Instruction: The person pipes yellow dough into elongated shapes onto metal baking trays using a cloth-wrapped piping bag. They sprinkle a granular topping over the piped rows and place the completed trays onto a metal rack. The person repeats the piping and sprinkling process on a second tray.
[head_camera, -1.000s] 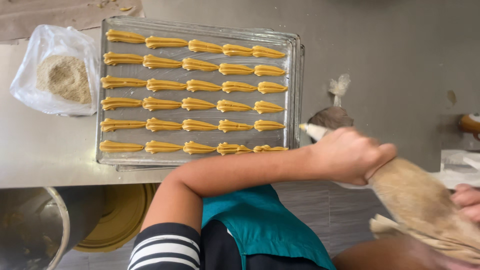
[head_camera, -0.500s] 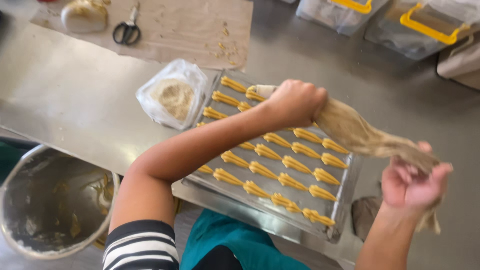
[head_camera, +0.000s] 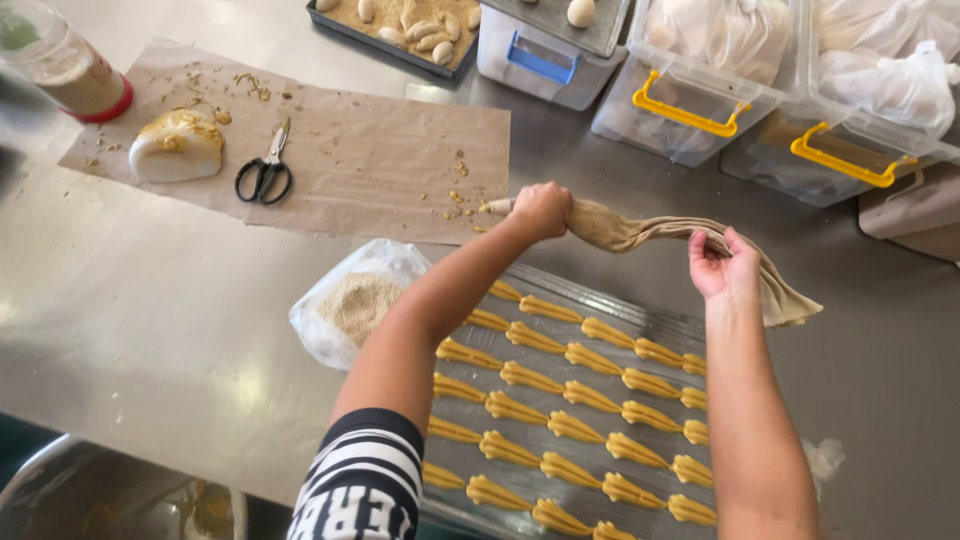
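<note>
Nearest us, the metal baking tray (head_camera: 660, 325) is already filled with rows of piped dough strips (head_camera: 590, 395) — the piping looks largely done, as far as we can judge. Above its far edge we hold the cloth piping bag (head_camera: 640, 232) stretched level between our hands. Our left hand (head_camera: 541, 210) is fisted tight near the nozzle end; our right hand (head_camera: 722, 262) pinches the slack tail. Beyond lie scissors (head_camera: 264, 172) on brown paper (head_camera: 380, 160).

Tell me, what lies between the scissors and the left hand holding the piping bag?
In the head view, only brown paper with scattered crumbs lies between the scissors and the left hand gripping the piping bag.
</note>
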